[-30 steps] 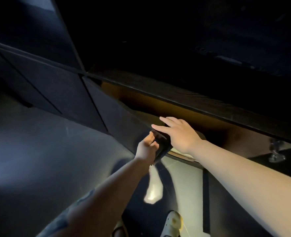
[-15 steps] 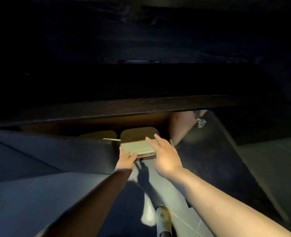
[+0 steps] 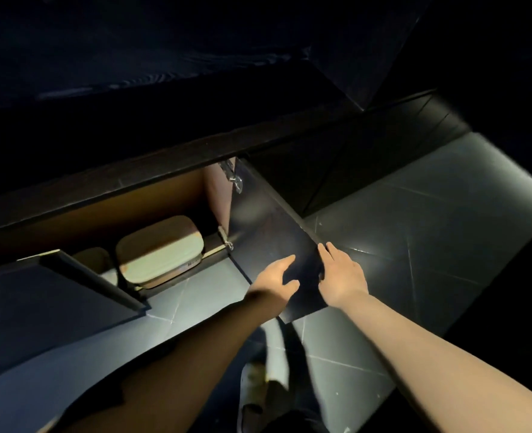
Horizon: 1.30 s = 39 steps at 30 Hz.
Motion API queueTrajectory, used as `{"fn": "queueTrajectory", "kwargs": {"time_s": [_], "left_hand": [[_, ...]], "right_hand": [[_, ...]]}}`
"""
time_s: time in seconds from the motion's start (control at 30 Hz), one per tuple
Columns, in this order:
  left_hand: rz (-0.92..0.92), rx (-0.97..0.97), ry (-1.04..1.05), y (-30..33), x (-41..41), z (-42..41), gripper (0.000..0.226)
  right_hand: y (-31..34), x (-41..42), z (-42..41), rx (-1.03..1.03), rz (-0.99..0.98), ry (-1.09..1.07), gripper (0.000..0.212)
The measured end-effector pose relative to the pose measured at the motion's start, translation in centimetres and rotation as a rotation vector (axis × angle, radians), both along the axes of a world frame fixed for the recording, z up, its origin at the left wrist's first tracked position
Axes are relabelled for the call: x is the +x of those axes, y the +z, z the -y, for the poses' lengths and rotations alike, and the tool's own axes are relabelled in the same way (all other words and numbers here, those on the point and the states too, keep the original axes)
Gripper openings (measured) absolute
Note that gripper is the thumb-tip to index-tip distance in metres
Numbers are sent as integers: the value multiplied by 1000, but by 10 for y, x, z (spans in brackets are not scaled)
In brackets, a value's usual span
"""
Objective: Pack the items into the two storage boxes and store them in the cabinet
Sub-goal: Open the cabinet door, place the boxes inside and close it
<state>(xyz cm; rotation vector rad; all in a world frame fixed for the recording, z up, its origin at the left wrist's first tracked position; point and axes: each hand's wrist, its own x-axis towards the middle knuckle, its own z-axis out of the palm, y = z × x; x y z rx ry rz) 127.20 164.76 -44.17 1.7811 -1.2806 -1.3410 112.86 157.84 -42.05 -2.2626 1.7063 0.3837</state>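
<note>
A storage box [image 3: 160,248] with a pale rounded lid sits inside the open low cabinet [image 3: 108,195], lit at its front. A second box [image 3: 92,258] shows only partly to its left, behind the left door. The dark right cabinet door [image 3: 268,232] stands swung out toward me. My left hand [image 3: 274,281] lies flat on that door's inner face, fingers apart. My right hand [image 3: 341,275] holds the door's free edge near its upper corner, fingers over the outer side.
The left cabinet door [image 3: 71,295] also stands open, angled out over the grey tiled floor [image 3: 414,245]. A dark countertop edge [image 3: 164,157] overhangs the cabinet. Metal hinges [image 3: 236,179] show at the right door. My shoe [image 3: 252,382] is below.
Both hands have left the box inside the cabinet and moved right onto the right door. The view has shifted, so the box now lies to the left.
</note>
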Motion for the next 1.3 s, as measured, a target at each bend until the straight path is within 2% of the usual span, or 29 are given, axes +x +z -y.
{"fn": "queueTrajectory", "kwargs": {"time_s": [0.1, 0.23, 0.33, 0.47, 0.63, 0.7, 0.77, 0.87, 0.97, 1.03, 1.3], "left_hand": [[28, 40, 18, -5, -9, 2, 58], [5, 51, -26, -15, -7, -28, 69], [-84, 88, -15, -29, 11, -66, 79], [-96, 89, 65, -48, 54, -123, 82], [-71, 4, 229, -52, 119, -174, 61], [-49, -39, 349, -50, 147, -185, 61], [87, -93, 444, -45, 182, -192, 58], [319, -116, 519, -34, 236, -198, 42], [378, -142, 606, -28, 270, -199, 24], [368, -118, 616, -30, 279, -199, 25], [99, -48, 605, -37, 291, -172, 57]], "right_hand": [[-8, -3, -1, -32, 74, -41, 70], [-6, 1, -14, -72, 119, 18, 64], [-4, 16, -47, -72, 216, 13, 63], [-9, 62, -104, -56, 339, -42, 61], [-27, 146, -154, 11, 443, 83, 65], [-33, 187, -163, 30, 449, 161, 63], [-38, 228, -163, 25, 445, 219, 59], [-41, 279, -158, 16, 410, 232, 63], [-43, 307, -157, 32, 382, 197, 69], [-42, 320, -155, 59, 361, 196, 73], [-27, 365, -138, 118, 296, 199, 81]]}}
